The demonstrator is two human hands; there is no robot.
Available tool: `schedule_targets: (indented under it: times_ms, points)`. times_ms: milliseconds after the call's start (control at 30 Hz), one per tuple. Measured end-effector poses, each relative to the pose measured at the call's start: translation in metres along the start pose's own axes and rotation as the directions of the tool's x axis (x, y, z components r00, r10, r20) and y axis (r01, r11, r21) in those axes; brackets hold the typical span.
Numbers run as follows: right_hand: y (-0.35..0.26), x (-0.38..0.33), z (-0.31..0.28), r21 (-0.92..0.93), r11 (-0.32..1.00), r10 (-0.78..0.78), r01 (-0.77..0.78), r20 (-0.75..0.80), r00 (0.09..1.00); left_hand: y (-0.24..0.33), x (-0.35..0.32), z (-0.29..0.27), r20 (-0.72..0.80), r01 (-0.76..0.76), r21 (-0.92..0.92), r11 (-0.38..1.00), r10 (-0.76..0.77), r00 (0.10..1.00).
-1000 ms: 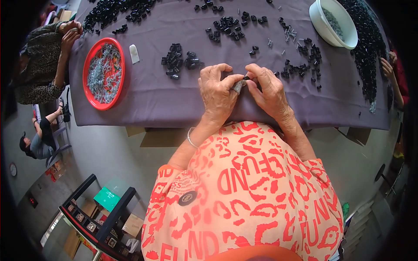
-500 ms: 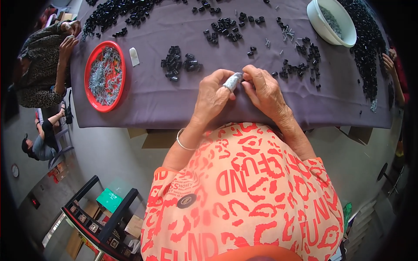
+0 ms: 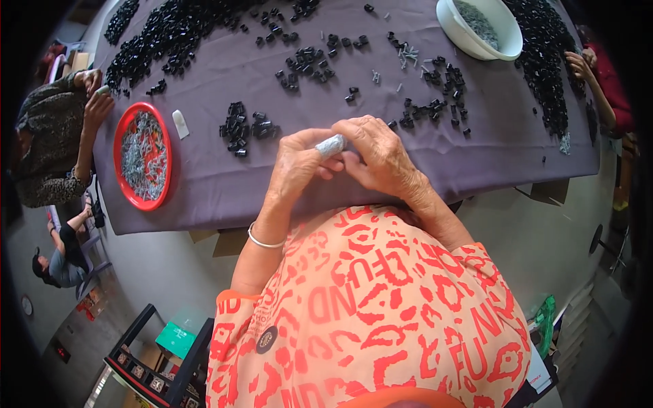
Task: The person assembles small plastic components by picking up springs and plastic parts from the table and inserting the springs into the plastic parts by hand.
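Note:
My left hand [image 3: 292,163] and my right hand [image 3: 379,151] meet just above the near part of the table, fingertips together. A pale grey wrap [image 3: 331,146] covers the thumb of my left hand. Both hands are closed in a pinch; whatever sits between the fingertips is hidden by the fingers of my right hand. Small black plastic pieces [image 3: 236,129] lie in a cluster beyond my left hand. More of these black pieces [image 3: 425,112] are scattered past my right hand, some close to its knuckles.
A red tray [image 3: 168,160] of small metal pins stands at left, beside a white piece [image 3: 180,124]. A white bowl [image 3: 447,30] of grey pins stands far right. Large black heaps [image 3: 166,41] line the far side. People sit at the left and right table edges.
The view has tilted, so the table's left side sits lower. My hands have come closer together; the right fingers now cover the left fingertips, where a small dark piece showed before.

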State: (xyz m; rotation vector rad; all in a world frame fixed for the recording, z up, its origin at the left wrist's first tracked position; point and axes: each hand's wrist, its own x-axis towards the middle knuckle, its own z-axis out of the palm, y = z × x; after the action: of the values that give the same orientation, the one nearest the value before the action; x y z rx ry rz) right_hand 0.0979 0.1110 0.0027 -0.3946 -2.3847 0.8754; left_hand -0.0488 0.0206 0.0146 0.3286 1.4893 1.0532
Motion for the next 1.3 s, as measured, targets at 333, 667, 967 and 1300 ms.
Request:
schedule_targets:
  times_ms: [333,667,967,1300]
  points:
    - [0.003,0.014,0.036,-0.039,0.994,-0.098,0.101,0.061,0.993,-0.017,-0.003,-0.006,0.12,-0.621,0.393,0.678,0.632,0.766]
    - [0.002,0.017,0.036,0.018,0.999,-0.044,0.043,0.103,0.994,-0.026,0.003,-0.018,0.186,-0.508,0.38,0.773,0.474,0.861]
    - [0.003,0.017,0.035,-0.003,0.999,-0.045,0.046,0.144,0.989,-0.019,0.003,-0.014,0.092,-0.321,0.254,0.912,0.307,0.947]
    - [0.001,0.02,0.033,-0.036,0.999,-0.016,0.023,0.2,0.98,-0.025,0.008,-0.015,0.104,-0.333,0.034,0.942,0.328,0.939]
